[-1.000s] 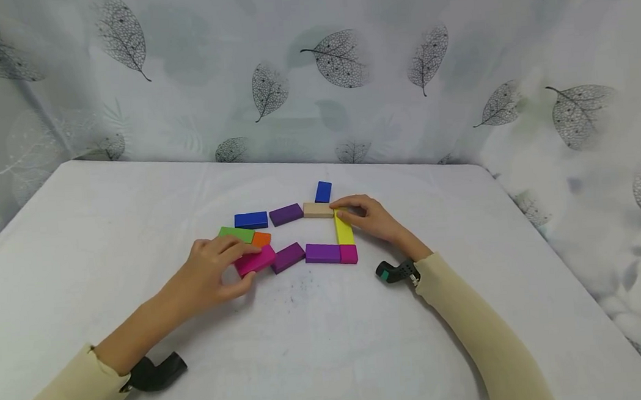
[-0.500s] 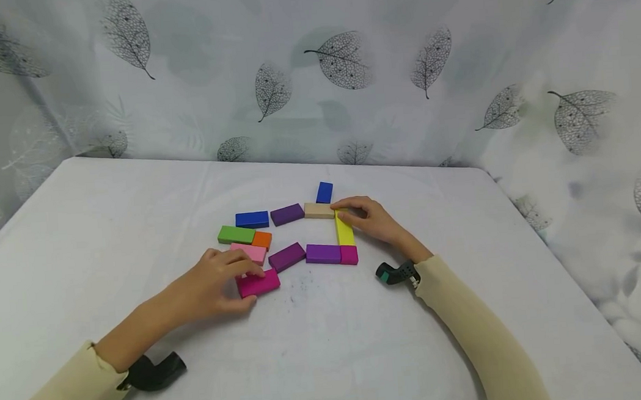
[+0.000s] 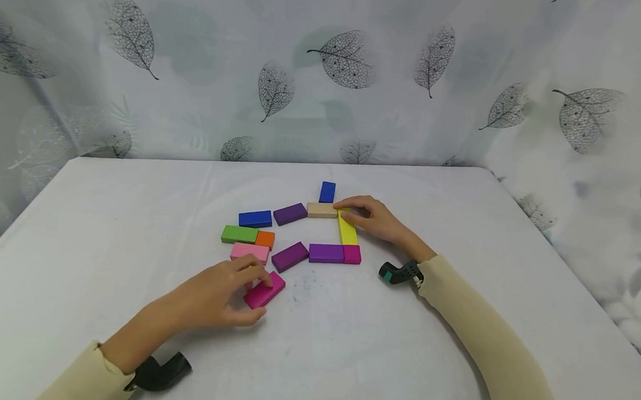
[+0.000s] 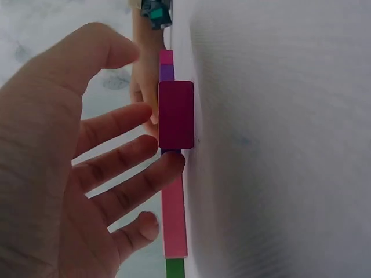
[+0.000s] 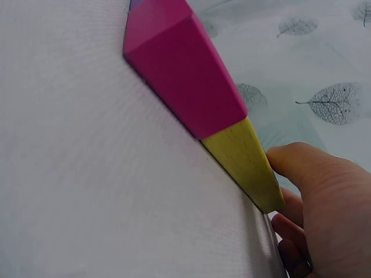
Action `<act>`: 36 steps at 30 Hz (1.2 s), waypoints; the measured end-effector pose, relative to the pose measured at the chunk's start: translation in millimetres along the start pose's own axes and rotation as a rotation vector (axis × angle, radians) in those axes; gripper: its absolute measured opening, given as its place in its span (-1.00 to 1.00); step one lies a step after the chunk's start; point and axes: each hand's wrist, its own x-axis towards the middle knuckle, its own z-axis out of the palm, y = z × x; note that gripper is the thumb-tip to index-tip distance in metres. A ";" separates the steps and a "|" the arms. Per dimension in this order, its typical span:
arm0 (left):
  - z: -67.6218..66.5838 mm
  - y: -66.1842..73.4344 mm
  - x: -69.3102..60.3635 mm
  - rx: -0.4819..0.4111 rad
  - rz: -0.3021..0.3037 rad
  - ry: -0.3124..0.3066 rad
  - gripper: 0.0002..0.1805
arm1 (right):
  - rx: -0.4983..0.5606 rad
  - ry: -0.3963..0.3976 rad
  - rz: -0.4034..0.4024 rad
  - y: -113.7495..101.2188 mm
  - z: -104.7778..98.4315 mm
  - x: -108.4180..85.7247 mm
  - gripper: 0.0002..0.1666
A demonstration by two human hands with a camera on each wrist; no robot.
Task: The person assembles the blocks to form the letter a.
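In the head view, my left hand (image 3: 216, 297) has its bent fingers touching a magenta block (image 3: 265, 291), which lies askew on the white table. The left wrist view shows the thumb well apart from the block (image 4: 176, 114). My right hand (image 3: 374, 221) rests at the far end of a yellow block (image 3: 347, 228), its index fingertip by the tan block (image 3: 322, 210). From the right wrist, the thumb appears beside the yellow block (image 5: 246, 168); the other fingers are partly hidden. A pink block (image 3: 249, 252) lies just beyond my left fingers.
A loose ring of blocks includes a green (image 3: 240, 233), an orange (image 3: 265, 239), a blue (image 3: 255, 219), a dark purple (image 3: 291, 214), two nearer purple blocks (image 3: 290, 257) and a magenta end (image 3: 352, 254). Another blue block (image 3: 327, 191) sits behind. Leaf-patterned cloth (image 3: 305, 127) hangs beyond the table.
My left hand has brought the magenta block toward me, off the spot by the pink block, and turned it askew. The pink block now shows. My right hand has stayed put.
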 end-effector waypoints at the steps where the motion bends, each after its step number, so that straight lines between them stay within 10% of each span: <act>1: 0.4 -1.1 -0.7 0.016 0.019 -0.002 -0.58 | 0.002 -0.003 0.003 -5.8 -0.7 -2.0 -0.60; 12: 0.2 -13.8 -5.5 0.028 0.120 -0.018 -0.33 | 0.001 -0.002 0.004 -21.4 -3.3 -6.0 -0.60; 36: 4.6 -10.6 -0.1 0.040 0.020 0.050 -0.42 | 0.011 -0.010 -0.007 -18.1 -2.6 -6.2 -0.60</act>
